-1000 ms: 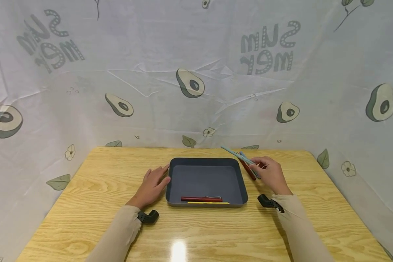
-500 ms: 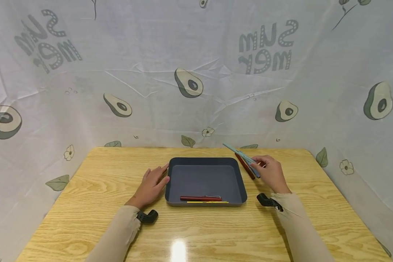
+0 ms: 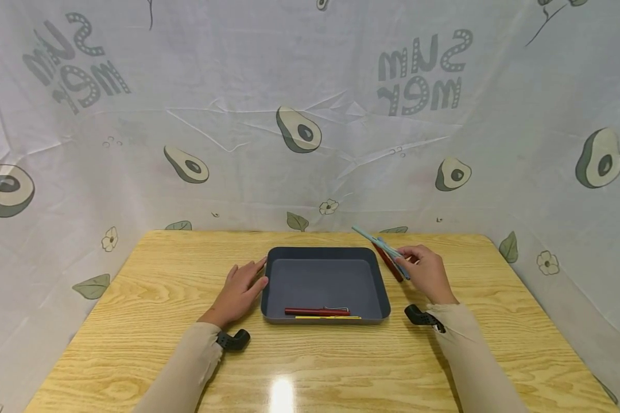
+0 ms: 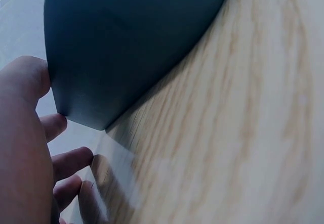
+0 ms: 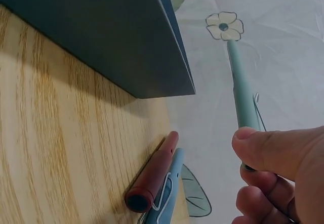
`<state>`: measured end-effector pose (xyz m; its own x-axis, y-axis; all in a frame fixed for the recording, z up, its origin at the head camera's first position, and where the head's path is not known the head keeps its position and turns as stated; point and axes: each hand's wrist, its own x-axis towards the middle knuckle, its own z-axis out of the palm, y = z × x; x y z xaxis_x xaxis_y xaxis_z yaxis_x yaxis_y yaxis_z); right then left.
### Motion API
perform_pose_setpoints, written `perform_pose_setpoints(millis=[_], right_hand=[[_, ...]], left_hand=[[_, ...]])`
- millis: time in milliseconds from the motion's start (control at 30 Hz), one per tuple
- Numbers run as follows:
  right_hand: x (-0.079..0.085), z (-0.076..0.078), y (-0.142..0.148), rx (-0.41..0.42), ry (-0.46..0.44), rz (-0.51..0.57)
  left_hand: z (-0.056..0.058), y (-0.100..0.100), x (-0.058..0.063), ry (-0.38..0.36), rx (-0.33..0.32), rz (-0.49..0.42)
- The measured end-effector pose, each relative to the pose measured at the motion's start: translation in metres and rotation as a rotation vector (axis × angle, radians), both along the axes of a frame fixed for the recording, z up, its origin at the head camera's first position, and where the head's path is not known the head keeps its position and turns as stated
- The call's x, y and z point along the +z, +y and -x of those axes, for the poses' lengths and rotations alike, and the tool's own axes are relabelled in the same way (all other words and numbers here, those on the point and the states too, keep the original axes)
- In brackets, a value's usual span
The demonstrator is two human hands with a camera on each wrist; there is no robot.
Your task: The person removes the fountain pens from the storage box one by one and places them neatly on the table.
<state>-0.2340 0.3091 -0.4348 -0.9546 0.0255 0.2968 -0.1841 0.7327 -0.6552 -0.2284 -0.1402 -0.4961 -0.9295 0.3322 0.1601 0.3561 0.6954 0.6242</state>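
My right hand [image 3: 426, 272] pinches a pale green clip pen [image 5: 244, 95] between thumb and fingers, its far end tilted up and leftward above the table. Below it, a dark red pen [image 5: 152, 176] and a blue pen [image 5: 173, 183] lie side by side, right of the dark grey tray [image 3: 320, 281]. My left hand [image 3: 240, 292] rests at the tray's left side, fingers mostly straight, thumb and a fingertip against its wall. Inside the tray, along the near edge, lie another dark red pen [image 3: 317, 312] and a thin yellow stick-like thing [image 3: 328, 317], its kind unclear.
The wooden table [image 3: 310, 355] runs back to a pale curtain [image 3: 237, 143] printed with avocados and leaves. Dark wrist mounts [image 3: 233, 341] sit at both cuffs. The tray's raised walls stand between the two hands.
The pale green pen's far end has shifted slightly up and right with a small turn of my right hand. My left hand stays against the tray, which has not moved on the table.
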Motion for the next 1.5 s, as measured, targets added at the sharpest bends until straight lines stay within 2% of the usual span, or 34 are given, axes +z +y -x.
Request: perform_pose_setpoints(millis=[600, 800, 1100, 1500], right_hand=[[-0.002, 0.0, 0.012, -0.113, 0.009, -0.012], [-0.001, -0.001, 0.02, -0.144, -0.013, -0.005], [-0.006, 0.0, 0.032, -0.178, -0.118, -0.026], [-0.012, -0.004, 0.038, -0.097, -0.329, 0.001]], left_hand=[[0.0, 0.002, 0.001, -0.011, 0.006, 0.01], [-0.001, 0.003, 0.001, -0.008, 0.009, 0.008], [-0.002, 0.002, 0.0, 0.002, 0.009, 0.0], [-0.001, 0.001, -0.002, 0.017, 0.007, 0.004]])
